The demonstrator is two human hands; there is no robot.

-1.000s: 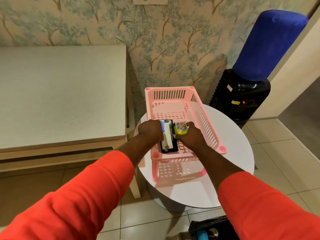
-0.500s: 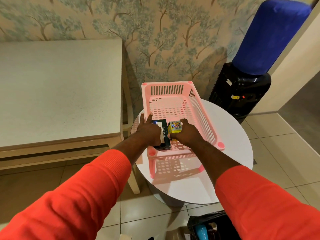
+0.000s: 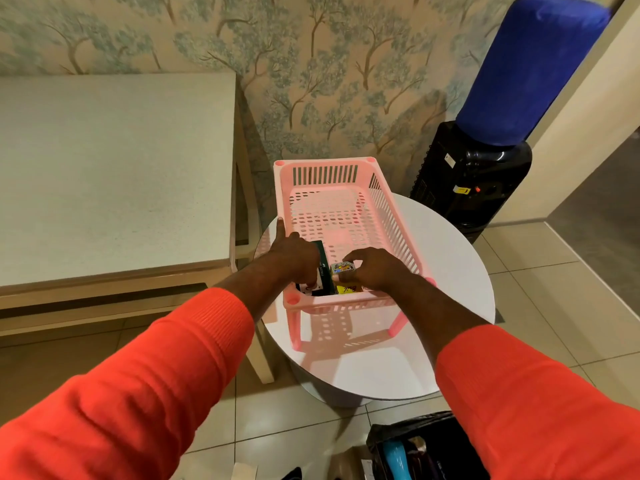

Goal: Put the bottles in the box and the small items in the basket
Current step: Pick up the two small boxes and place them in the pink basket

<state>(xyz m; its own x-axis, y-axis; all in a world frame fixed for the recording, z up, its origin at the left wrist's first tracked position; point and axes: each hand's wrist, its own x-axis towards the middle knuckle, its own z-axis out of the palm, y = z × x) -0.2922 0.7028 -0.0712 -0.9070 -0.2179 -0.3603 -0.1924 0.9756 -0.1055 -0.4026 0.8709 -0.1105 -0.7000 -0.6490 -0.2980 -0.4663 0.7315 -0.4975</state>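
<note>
A pink slatted basket [image 3: 391, 216] on short legs stands on the round white table [image 3: 446, 271]. Both my hands are inside its near end. My left hand [image 3: 294, 258] holds a flat dark green box [image 3: 323, 268] on edge, with the index finger stretched out along the basket's left rim. My right hand [image 3: 372, 268] pinches a small colourful yellow box [image 3: 343, 268] right beside the green one. Part of another yellow item [image 3: 348, 289] shows beneath it. At the bottom edge, a dark box [image 3: 408, 441] on the floor holds a blue bottle [image 3: 396, 459].
A large beige table [image 3: 114, 174] fills the left side, its corner close to the round table. A black water dispenser [image 3: 467, 178] with a blue-covered bottle stands at the back right against the patterned wall. Tiled floor surrounds the tables.
Both hands have sunk lower into the basket's near end with their boxes. The green box has turned from lying flat to standing on edge. The camera has tilted down.
</note>
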